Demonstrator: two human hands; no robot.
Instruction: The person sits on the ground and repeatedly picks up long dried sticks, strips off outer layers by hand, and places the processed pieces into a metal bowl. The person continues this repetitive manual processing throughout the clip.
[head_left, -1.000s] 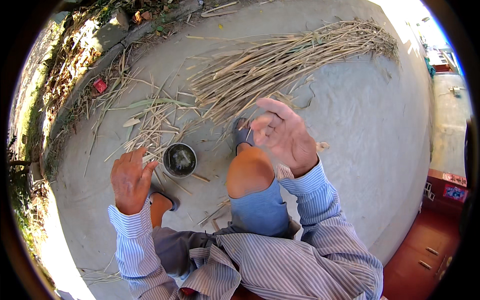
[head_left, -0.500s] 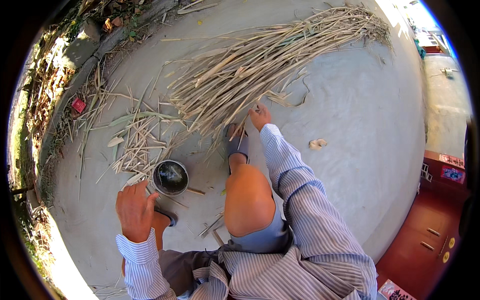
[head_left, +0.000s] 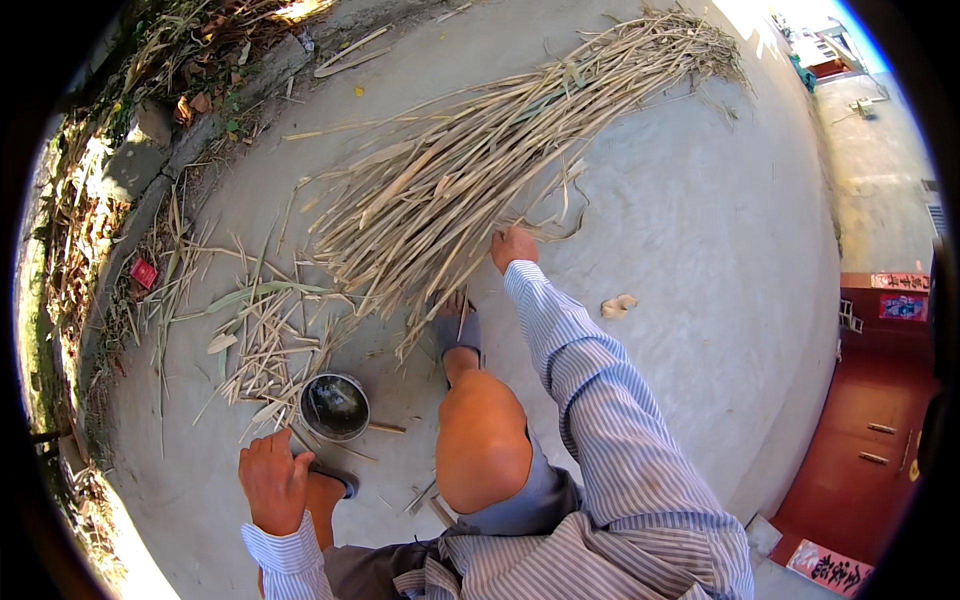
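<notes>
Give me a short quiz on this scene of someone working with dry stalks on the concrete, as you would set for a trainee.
1. True or false: the right hand reaches into the big pile of dry stalks.
2. What stands nearest the left hand?
A. a round metal bowl
B. a red bucket
C. a broom
3. Fill in: the smaller heap of cut stalk pieces lies to the person's ___ of the big pile.

Key
1. True; the hand is at the pile's near edge, though its grip is hard to make out.
2. A
3. left
</notes>
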